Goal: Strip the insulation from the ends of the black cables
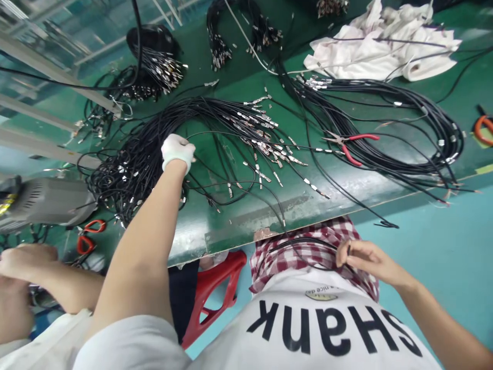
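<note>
My left hand [178, 150], in a white glove, reaches over the bench with its fingers closed. It grips a thin black cable at the edge of a large pile of black cables [134, 149]. Metal terminals [265, 136] tip the pile's ends, fanned out to the right. My bare right hand [360, 261] is low, over my lap, with its fingers curled round a black cable [304, 240]. That cable loops across the red checked cloth [308, 257]. Pliers with red handles [352, 144] lie on a coiled cable bundle [404, 154] at the right.
The green bench [239, 226] has its front edge just before me. White rags [385, 46] and more cable bundles [165, 72] lie at the back. On the left are a grey machine [54, 200], orange-handled scissors [90, 236] and a co-worker's hands [26, 262]. A red stool [215, 293] stands below.
</note>
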A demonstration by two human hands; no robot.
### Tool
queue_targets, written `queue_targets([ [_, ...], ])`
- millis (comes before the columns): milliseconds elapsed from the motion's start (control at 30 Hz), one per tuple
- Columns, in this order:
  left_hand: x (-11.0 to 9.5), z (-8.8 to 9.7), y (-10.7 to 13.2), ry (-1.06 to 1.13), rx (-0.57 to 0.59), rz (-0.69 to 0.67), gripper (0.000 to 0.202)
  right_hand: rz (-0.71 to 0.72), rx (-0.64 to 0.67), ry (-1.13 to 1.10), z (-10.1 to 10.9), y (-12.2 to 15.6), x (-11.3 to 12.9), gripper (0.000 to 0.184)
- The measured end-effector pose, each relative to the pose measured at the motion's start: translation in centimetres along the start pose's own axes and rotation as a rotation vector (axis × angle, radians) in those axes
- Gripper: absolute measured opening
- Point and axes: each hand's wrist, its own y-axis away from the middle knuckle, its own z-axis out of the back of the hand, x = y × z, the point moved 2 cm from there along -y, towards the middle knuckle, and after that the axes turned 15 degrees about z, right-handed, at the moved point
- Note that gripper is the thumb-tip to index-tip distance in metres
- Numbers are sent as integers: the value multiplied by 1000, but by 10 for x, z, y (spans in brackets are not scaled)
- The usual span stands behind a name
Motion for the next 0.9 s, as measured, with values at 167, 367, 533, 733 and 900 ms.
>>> queue_targets([
  [167, -62, -13, 96, -171, -117, -432, 18, 60, -129, -39, -27, -26, -8, 18],
  [367, -105, -56, 202, -298, 381, -1181, 11, 53, -266, -139, -36, -27, -9, 14],
  [533, -127, -78, 205, -257, 338, -1080, 15, 20, -332, -255, -49, -40, -2, 13],
  [733, -150, -80, 222, -153, 313, -934, 18, 111, -480, -128, -60, -68, 2, 14],
  [900, -129, -53, 255, 162, 214, -817, 18, 239, -548, -115, -53, -74, 6, 13],
])
